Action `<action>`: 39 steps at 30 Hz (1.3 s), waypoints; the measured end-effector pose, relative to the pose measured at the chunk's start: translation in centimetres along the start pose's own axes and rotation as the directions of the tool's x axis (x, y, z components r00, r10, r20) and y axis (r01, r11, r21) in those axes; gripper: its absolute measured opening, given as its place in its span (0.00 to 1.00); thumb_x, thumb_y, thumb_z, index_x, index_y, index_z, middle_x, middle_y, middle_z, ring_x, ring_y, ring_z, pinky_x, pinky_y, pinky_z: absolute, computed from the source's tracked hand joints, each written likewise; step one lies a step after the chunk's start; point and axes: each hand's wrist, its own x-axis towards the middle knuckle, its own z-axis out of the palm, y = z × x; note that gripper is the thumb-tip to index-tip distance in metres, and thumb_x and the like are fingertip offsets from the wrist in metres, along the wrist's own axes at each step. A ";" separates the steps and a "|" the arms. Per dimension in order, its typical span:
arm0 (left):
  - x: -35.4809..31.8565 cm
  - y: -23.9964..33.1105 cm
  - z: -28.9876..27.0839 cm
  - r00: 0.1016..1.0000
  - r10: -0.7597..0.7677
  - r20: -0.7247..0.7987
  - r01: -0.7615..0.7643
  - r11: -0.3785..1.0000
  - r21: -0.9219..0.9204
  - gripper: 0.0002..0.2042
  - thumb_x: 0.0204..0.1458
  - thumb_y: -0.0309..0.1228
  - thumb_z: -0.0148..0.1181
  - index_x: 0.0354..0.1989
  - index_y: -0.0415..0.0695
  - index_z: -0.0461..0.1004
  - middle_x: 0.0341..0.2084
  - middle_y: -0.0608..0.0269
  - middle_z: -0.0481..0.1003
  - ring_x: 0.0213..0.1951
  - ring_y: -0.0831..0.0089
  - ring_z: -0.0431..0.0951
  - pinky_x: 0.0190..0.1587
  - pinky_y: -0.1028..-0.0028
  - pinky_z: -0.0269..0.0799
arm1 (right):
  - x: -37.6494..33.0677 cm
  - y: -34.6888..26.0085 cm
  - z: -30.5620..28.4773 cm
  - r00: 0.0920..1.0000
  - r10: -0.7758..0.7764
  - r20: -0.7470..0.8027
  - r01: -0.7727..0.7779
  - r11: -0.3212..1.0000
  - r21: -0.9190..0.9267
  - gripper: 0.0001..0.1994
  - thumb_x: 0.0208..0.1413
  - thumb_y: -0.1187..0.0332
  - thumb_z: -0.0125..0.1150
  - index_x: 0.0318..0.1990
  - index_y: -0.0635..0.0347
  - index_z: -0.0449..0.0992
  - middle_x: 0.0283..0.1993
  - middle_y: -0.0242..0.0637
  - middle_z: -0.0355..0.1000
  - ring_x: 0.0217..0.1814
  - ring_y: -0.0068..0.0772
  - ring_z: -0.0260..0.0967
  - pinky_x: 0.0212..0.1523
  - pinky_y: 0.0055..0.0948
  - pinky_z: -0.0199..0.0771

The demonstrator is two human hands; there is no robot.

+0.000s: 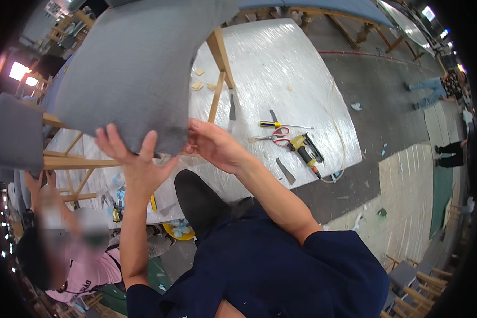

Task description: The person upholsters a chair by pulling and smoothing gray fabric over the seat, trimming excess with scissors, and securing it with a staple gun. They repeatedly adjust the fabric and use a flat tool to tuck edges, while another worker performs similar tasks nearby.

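Note:
A grey upholstered chair (127, 69) with pale wooden legs (220, 55) lies on the work surface in front of me. Spread over its near edge, my left hand (135, 159) presses fingers and thumb against the grey fabric. At the near right corner, my right hand (215, 147) has its fingertips and thumb closed on the edge of the fabric. Those fingertips are partly hidden behind the corner. On the table to the right lie a yellow-and-black staple gun (306, 151), red-handled scissors (281, 138) and a screwdriver (273, 124).
Plastic film covers the table (270, 58); small wood blocks (197, 86) and dark fabric strips (285, 170) lie on it. An air hose (343, 153) runs from the staple gun. Left, a co-worker (85, 270) handles another grey chair (16, 132). A yellow bucket (169, 231) holds scraps.

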 end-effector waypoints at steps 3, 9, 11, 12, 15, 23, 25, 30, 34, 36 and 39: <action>0.0 0.3 0.2 0.999 0.030 0.024 -0.033 0.992 0.119 0.28 0.43 0.44 0.76 0.58 0.73 0.79 0.70 0.46 0.58 0.74 0.36 0.48 0.69 0.34 0.49 | -0.3 0.3 -4.4 0.984 0.034 0.173 -0.038 0.999 0.021 0.23 0.74 0.47 0.51 0.56 0.57 0.77 0.50 0.30 0.78 0.51 0.26 0.73 0.54 0.31 0.72; 4.4 0.5 -1.8 0.991 0.036 0.129 -0.046 0.996 0.079 0.14 0.40 0.29 0.70 0.36 0.64 0.89 0.63 0.56 0.67 0.64 0.51 0.60 0.61 0.53 0.61 | -7.0 2.3 -37.9 0.670 -0.377 -0.639 -0.741 -0.386 -0.550 0.28 0.59 0.49 0.67 0.58 0.62 0.78 0.56 0.48 0.79 0.60 0.54 0.76 0.58 0.46 0.78; 5.1 1.3 -2.2 0.982 -0.083 0.169 0.073 0.995 0.065 0.16 0.36 0.27 0.69 0.35 0.60 0.90 0.60 0.58 0.66 0.62 0.52 0.62 0.60 0.57 0.64 | -11.6 3.0 -43.6 0.539 -0.471 -0.699 -0.820 -0.482 -0.308 0.22 0.60 0.60 0.62 0.59 0.59 0.75 0.65 0.43 0.72 0.69 0.49 0.69 0.62 0.55 0.72; 5.0 1.4 -2.0 0.975 -0.133 0.177 0.123 0.990 0.063 0.16 0.36 0.26 0.69 0.36 0.60 0.90 0.60 0.58 0.66 0.61 0.52 0.63 0.59 0.56 0.64 | -13.6 3.3 -44.8 0.636 -0.509 -0.580 -0.746 -0.599 -0.292 0.19 0.62 0.60 0.61 0.57 0.58 0.76 0.67 0.43 0.71 0.68 0.48 0.68 0.61 0.55 0.72; 4.9 2.3 -2.4 0.948 -0.210 0.238 0.193 0.977 0.091 0.17 0.39 0.18 0.69 0.37 0.52 0.90 0.61 0.55 0.63 0.68 0.54 0.64 0.65 0.56 0.69 | -14.0 5.7 -47.2 0.745 -0.490 -0.452 -0.611 -0.773 -0.170 0.14 0.65 0.63 0.56 0.54 0.54 0.78 0.65 0.40 0.72 0.61 0.42 0.71 0.56 0.49 0.72; 4.6 1.7 -0.8 0.980 -0.174 0.093 0.172 0.985 0.022 0.01 0.51 0.23 0.72 0.31 0.44 0.87 0.61 0.55 0.66 0.66 0.58 0.67 0.60 0.60 0.72 | -14.1 3.7 -45.4 0.797 -0.421 -0.433 -0.587 -0.708 -0.392 0.12 0.57 0.63 0.65 0.47 0.53 0.79 0.49 0.36 0.74 0.54 0.38 0.72 0.51 0.43 0.74; 4.1 1.9 -1.4 0.969 -0.232 0.090 0.229 0.972 0.044 0.01 0.51 0.26 0.73 0.30 0.44 0.87 0.61 0.54 0.65 0.64 0.58 0.69 0.63 0.58 0.69 | -13.8 3.9 -41.0 0.777 -0.516 -0.360 -0.627 -0.586 -0.513 0.15 0.54 0.61 0.69 0.48 0.53 0.80 0.49 0.37 0.73 0.54 0.39 0.72 0.50 0.44 0.75; 3.4 3.8 -0.2 0.907 -0.419 -0.046 0.400 0.890 -0.219 0.08 0.61 0.29 0.68 0.30 0.38 0.85 0.64 0.55 0.66 0.54 0.69 0.73 0.52 0.67 0.70 | -13.0 4.5 -27.6 0.746 -0.607 -0.273 -0.230 0.150 -0.962 0.19 0.59 0.68 0.67 0.58 0.58 0.77 0.52 0.36 0.78 0.38 0.35 0.81 0.38 0.36 0.81; 3.2 5.0 -0.7 0.841 -0.541 -0.009 0.525 0.819 -0.233 0.07 0.60 0.29 0.70 0.33 0.39 0.86 0.65 0.59 0.68 0.56 0.69 0.72 0.50 0.71 0.65 | -11.9 6.1 -15.0 0.901 -0.289 -0.324 -0.038 0.691 -0.722 0.19 0.64 0.71 0.65 0.61 0.57 0.72 0.47 0.27 0.75 0.47 0.18 0.72 0.47 0.23 0.74; 3.1 5.4 -0.6 0.860 -0.509 -0.033 0.490 0.842 -0.228 0.06 0.59 0.29 0.70 0.34 0.39 0.87 0.64 0.59 0.69 0.59 0.67 0.69 0.52 0.69 0.64 | -11.2 7.6 -10.7 0.940 -0.221 -0.259 0.036 0.821 -0.569 0.26 0.55 0.73 0.78 0.59 0.57 0.73 0.46 0.24 0.73 0.42 0.13 0.68 0.45 0.20 0.73; 2.9 5.1 -0.8 0.913 -0.402 -0.062 0.386 0.905 -0.179 0.06 0.58 0.31 0.71 0.35 0.42 0.88 0.64 0.59 0.70 0.62 0.65 0.66 0.53 0.66 0.63 | -10.1 5.9 -6.3 0.988 -0.092 -0.122 -0.014 0.738 -0.674 0.25 0.49 0.70 0.83 0.51 0.59 0.74 0.36 0.21 0.70 0.35 0.14 0.67 0.42 0.20 0.73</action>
